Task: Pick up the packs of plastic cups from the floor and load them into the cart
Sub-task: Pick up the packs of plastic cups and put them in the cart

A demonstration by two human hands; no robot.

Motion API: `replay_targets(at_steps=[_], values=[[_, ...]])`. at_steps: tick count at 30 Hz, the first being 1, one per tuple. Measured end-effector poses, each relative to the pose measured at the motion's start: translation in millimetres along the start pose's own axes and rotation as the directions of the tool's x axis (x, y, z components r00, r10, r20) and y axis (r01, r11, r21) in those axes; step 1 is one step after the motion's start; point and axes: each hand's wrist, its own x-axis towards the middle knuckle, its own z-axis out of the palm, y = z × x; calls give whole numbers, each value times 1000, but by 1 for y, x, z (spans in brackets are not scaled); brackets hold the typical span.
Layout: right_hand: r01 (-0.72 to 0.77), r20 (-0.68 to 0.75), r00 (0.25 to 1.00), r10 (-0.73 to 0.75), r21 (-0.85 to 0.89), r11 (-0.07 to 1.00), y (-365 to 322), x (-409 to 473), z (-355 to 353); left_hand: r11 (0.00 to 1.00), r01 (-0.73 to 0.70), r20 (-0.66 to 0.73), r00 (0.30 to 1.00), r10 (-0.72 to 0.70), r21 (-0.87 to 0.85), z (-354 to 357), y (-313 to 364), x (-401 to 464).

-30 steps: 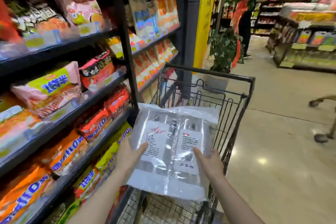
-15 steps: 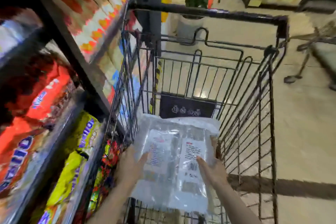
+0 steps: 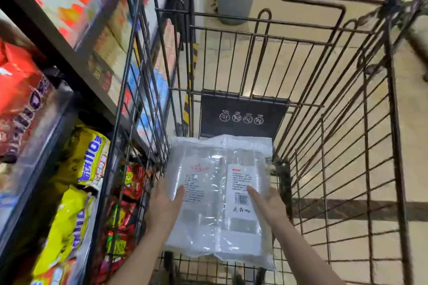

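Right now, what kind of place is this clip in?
Almost certainly a supermarket aisle: a wire shopping cart, a shelf of packaged snacks beside it, and both hands, left and right, holding packs of plastic cups inside the cart.

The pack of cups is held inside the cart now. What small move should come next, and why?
Probably lower the pack of plastic cups a little further toward the cart floor and then let go. The left hand and right hand hold it by its sides, already between the wire walls, and the mesh bottom visible below it looks free.
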Motion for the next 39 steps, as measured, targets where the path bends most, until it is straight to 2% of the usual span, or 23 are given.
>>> replay_targets(at_steps=[4, 8, 13, 15, 17, 19, 22, 24, 27, 30, 34, 39], values=[[-15, 16, 1000, 15, 15, 1000, -21, -24, -8, 1000, -11, -3, 1000, 11, 21, -1, 6, 0], [104, -80, 991, -106, -31, 994, -36, -35, -21, 997, -69, -56, 996, 70, 24, -10, 34, 2], [359, -145, 909, -391, -206, 910, -70, -79, -64, 935, -289, 170, 951, 257, 205, -35, 88, -17], [428, -139, 863, -486, -311, 849, -80, -103, -89, 825, -419, 213, 907, 363, 378, -50, 119, -36], [463, -143, 817, -558, -413, 784, -87, -132, -119, 641, -558, 265, 825, 500, 528, -64, 156, -60], [467, -181, 777, -603, -476, 745, -92, -162, -155, 465, -657, 307, 719, 623, 594, -78, 198, -92], [436, -252, 707, -661, -581, 688, -83, -209, -223, 254, -721, 354, 576, 737, 644, -84, 261, -147], [360, -327, 698, -636, -608, 708, -58, -244, -271, 106, -757, 397, 451, 800, 645, -73, 294, -193], [211, -468, 710, -527, -572, 792, 13, -301, -338, -66, -815, 493, 280, 824, 575, -36, 326, -279], [46, -624, 684, -378, -480, 876, 115, -371, -392, -218, -832, 567, 135, 812, 510, 17, 340, -377], [-157, -800, 588, -115, -253, 955, 270, -480, -437, -377, -851, 626, -75, 776, 366, 90, 334, -524], [-364, -884, 430, 184, 17, 931, 446, -626, -446, -549, -821, 667, -322, 672, 156, 166, 302, -714]])
